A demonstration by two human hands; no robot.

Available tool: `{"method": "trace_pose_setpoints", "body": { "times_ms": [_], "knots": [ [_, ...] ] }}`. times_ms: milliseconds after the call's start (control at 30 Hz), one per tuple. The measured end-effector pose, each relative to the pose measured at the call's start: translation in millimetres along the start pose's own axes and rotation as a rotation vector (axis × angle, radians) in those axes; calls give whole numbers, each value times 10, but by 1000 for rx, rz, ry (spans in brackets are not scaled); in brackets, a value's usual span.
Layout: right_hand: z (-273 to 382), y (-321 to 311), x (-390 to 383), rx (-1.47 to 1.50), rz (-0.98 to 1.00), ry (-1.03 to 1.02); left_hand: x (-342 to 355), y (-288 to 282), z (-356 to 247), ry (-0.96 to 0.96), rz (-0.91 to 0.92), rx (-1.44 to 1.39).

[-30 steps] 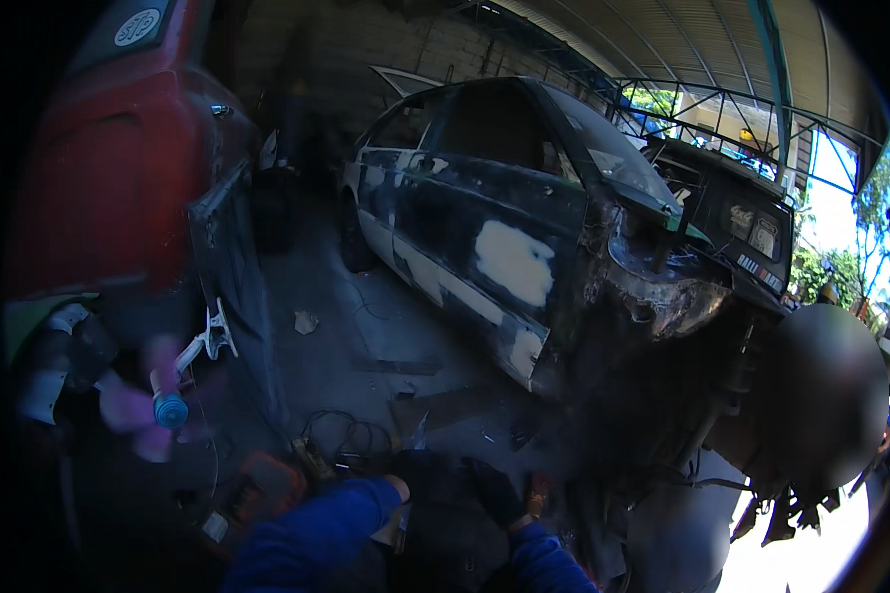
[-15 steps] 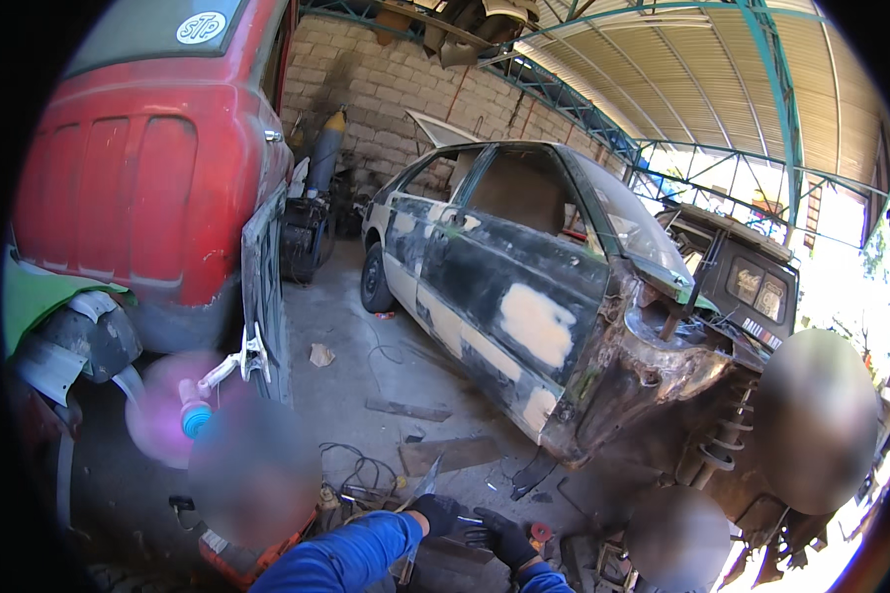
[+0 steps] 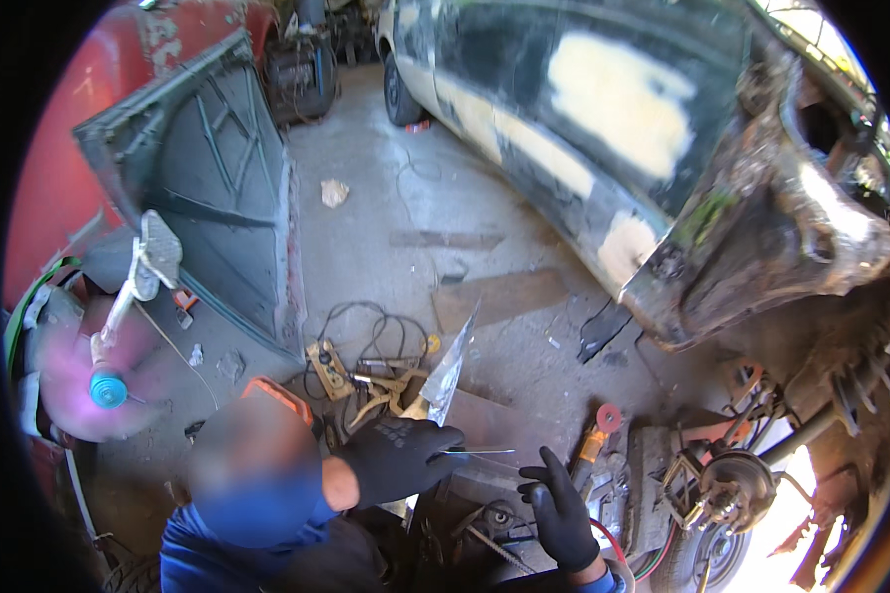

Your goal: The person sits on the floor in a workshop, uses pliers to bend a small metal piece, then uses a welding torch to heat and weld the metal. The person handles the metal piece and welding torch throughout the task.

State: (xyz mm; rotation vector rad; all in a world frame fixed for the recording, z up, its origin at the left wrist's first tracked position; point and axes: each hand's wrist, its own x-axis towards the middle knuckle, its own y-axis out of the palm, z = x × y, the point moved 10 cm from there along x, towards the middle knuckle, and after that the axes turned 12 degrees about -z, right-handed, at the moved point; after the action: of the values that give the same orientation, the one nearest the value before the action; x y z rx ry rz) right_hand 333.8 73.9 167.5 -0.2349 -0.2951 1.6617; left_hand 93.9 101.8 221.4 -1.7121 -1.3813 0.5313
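My left hand, in a black glove, is closed on a thin metal rod that points rightward. Under and behind that hand lies a long pointed metal sheet. To the right, my right hand, also gloved, is raised with fingers apart and holds nothing; its fingertips are near the rod's end, not on it. An angle grinder with a yellow body and pink disc lies beyond the right hand. Pliers-like clamps and a power strip with cables lie just beyond my left hand.
A partly primed dark car body stands to the right, with an exposed brake hub nearer. A grey panel leans by a red vehicle. A spinning pink fan is at left. Boards lie on the concrete floor.
The view has tilted down, bringing my hands and the tools higher in the picture. My right hand's fingers have lifted and point more upward. My left hand still grips the rod.
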Motion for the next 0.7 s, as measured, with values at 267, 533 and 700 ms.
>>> {"method": "trace_pose_setpoints", "body": {
  "times_ms": [267, 533, 700],
  "knots": [
    [-889, -61, 173, -85, -215, 257, 674, -256, -144, 91, -511, -61],
    [-239, 9, -80, -370, 107, 183, 578, -960, -921, -125, -465, -199],
    [902, 70, -51, -339, 308, -2, 497, -1774, -1287, -165, -351, -123]
  ]
}}
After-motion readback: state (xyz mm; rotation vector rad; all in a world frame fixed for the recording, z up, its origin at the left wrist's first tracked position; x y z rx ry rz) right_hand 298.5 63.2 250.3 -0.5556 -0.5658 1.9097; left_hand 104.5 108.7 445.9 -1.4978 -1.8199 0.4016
